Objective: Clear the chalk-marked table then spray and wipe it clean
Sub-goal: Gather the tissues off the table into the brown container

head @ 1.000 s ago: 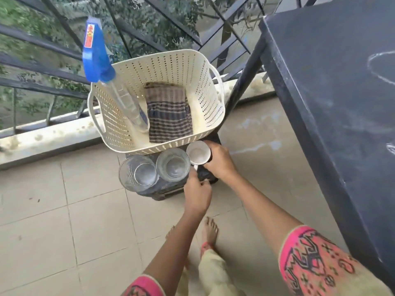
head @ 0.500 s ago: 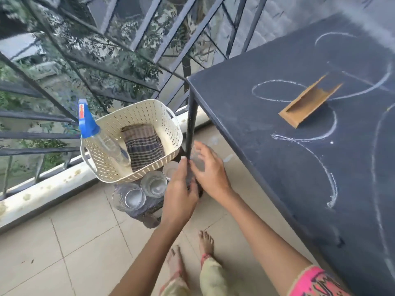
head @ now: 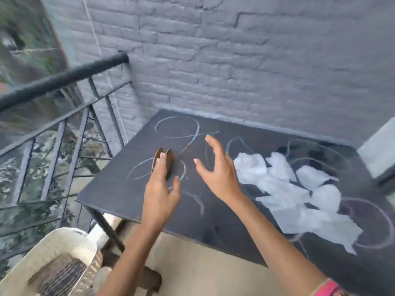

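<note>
The black table [head: 119, 195] carries white chalk loops. A brown wooden holder [head: 170, 161] stands on edge near its left part. My left hand [head: 161, 189] hovers right in front of the holder, fingers apart, covering part of it; I cannot tell whether it touches. My right hand [head: 215, 169] is raised open over the table's middle, holding nothing. Torn white paper pieces [head: 299, 197] lie scattered over the right half of the table.
A cream perforated basket [head: 53, 248] with a striped cloth [head: 59, 276] sits low at the bottom left. A black metal railing [head: 62, 80] runs along the left. A grey brick wall [head: 235, 60] stands behind the table. A beige tiled floor shows below.
My view has swung up from the basket and glasses on the floor to the tabletop. Both hands left the glasses and rose empty over the table, the left one up to the wooden holder.
</note>
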Tool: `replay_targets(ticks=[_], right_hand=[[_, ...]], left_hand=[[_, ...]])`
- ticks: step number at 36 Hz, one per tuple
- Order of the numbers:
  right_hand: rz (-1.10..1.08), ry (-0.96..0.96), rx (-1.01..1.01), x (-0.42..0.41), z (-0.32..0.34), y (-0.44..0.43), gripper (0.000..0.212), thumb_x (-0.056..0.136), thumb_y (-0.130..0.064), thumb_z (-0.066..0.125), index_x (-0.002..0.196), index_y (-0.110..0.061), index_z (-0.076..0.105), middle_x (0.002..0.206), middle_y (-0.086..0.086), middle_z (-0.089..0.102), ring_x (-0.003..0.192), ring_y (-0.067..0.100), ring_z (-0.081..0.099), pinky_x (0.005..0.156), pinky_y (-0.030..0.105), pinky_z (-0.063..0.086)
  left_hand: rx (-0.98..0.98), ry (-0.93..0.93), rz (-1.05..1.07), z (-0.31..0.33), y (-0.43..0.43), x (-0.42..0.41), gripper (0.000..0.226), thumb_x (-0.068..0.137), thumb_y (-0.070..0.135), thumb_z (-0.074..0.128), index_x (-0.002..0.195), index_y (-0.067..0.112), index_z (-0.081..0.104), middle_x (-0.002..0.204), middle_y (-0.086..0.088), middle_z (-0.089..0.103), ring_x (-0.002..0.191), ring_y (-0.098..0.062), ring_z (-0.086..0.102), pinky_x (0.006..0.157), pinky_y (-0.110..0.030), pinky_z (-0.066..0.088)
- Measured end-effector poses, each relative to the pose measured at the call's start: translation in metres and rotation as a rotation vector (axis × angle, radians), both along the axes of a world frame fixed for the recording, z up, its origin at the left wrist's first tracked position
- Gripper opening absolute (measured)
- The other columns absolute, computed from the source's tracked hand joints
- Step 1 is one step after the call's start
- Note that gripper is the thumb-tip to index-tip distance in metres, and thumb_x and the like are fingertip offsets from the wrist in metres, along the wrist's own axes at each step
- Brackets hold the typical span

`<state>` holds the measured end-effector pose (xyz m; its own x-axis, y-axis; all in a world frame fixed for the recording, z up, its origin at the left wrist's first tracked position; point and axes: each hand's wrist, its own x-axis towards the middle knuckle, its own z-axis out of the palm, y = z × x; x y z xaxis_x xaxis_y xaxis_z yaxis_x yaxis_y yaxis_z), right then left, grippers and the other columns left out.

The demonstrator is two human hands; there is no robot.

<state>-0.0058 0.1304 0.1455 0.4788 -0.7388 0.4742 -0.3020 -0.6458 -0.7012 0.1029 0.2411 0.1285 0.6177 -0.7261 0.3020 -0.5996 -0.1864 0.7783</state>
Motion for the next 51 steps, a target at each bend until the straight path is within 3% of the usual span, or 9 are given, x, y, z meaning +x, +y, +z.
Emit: replay_targets(ticks=[2,6,11,14,18,22,27,38,51], right_hand=[[-0.071,0.000,-0.001,-0.026,0.012,-0.012,0.064,0.088,-0.023,0.064,0.143,-0.017,0.033,0.144,-0.002,0.043,0.129,0.009,0.038,0.101,0.010,0.026],[-0.207,-0.001,0.012,-0.081,0.024,-0.036,0.063,0.089,-0.026,0.062,0.143,-0.018,0.031,0.146,-0.005,0.040,0.130,0.009,0.037,0.091,-0.005,0.017],[-0.363,0.042,0.037,-0.140,0.012,-0.063,0.058,0.089,-0.024,0.061,0.141,-0.016,0.035,0.143,-0.003,0.043,0.129,0.012,0.040,0.093,0.005,0.021],[-0.416,0.062,0.109,-0.174,-0.008,-0.081,0.055,0.088,-0.021,0.061,0.138,-0.015,0.040,0.141,-0.003,0.045,0.128,0.013,0.041,0.101,0.014,0.027],[-0.474,0.098,0.157,-0.221,-0.037,-0.108,0.050,0.086,-0.016,0.064,0.132,-0.013,0.046,0.135,-0.001,0.050,0.125,0.017,0.045,0.098,0.022,0.037],[-0.545,0.146,0.219,-0.262,-0.063,-0.132,0.044,0.084,-0.017,0.068,0.125,-0.011,0.053,0.127,0.001,0.055,0.119,0.019,0.049,0.096,0.027,0.041],[-0.665,0.191,0.343,-0.310,-0.093,-0.155,0.036,0.080,-0.013,0.071,0.114,-0.010,0.059,0.118,0.002,0.057,0.112,0.020,0.052,0.089,0.020,0.035],[-0.460,0.364,0.356,-0.309,-0.139,-0.154,0.024,0.081,-0.022,0.071,0.104,-0.013,0.069,0.111,-0.006,0.060,0.111,0.009,0.049,0.086,-0.002,0.025],[-0.336,0.645,0.238,-0.262,-0.167,-0.168,0.033,0.093,-0.004,0.049,0.121,-0.012,0.063,0.132,0.004,0.053,0.127,0.018,0.043,0.110,0.027,0.031]], left_hand=[[-0.018,-0.009,-0.091,0.012,-0.022,-0.016,0.063,0.090,0.008,0.056,0.147,0.011,0.029,0.151,-0.004,0.036,0.140,-0.021,0.033,0.112,-0.033,0.029],[-0.018,-0.012,-0.232,0.028,-0.062,-0.056,0.064,0.092,0.013,0.055,0.148,0.015,0.025,0.155,0.002,0.028,0.140,-0.021,0.033,0.111,-0.024,0.024],[0.051,0.037,-0.366,0.020,-0.101,-0.100,0.065,0.092,0.012,0.054,0.149,0.015,0.024,0.154,0.002,0.030,0.138,-0.020,0.035,0.098,-0.001,0.019],[0.096,0.077,-0.420,0.008,-0.118,-0.126,0.065,0.091,0.012,0.054,0.148,0.020,0.025,0.152,0.004,0.033,0.131,-0.025,0.044,0.099,-0.012,0.029],[0.144,0.113,-0.476,-0.005,-0.143,-0.157,0.063,0.091,0.010,0.055,0.147,0.019,0.028,0.147,0.004,0.041,0.117,-0.014,0.053,0.082,-0.010,0.031],[0.193,0.206,-0.527,-0.026,-0.168,-0.180,0.062,0.092,0.008,0.055,0.147,0.016,0.027,0.135,0.012,0.038,0.079,0.030,0.050,0.069,0.006,0.033],[0.275,0.179,-0.519,-0.050,-0.200,-0.202,0.065,0.090,0.017,0.057,0.147,0.025,0.027,0.144,-0.004,0.047,0.115,-0.033,0.058,0.100,-0.038,0.046],[0.381,0.162,-0.546,-0.082,-0.226,-0.224,0.062,0.091,0.012,0.054,0.147,0.017,0.029,0.151,0.000,0.036,0.134,-0.020,0.041,0.100,-0.022,0.037],[0.473,0.204,-0.555,-0.094,-0.221,-0.206,0.060,0.093,0.014,0.053,0.148,0.021,0.028,0.144,-0.005,0.046,0.116,-0.020,0.057,0.086,-0.017,0.039]])
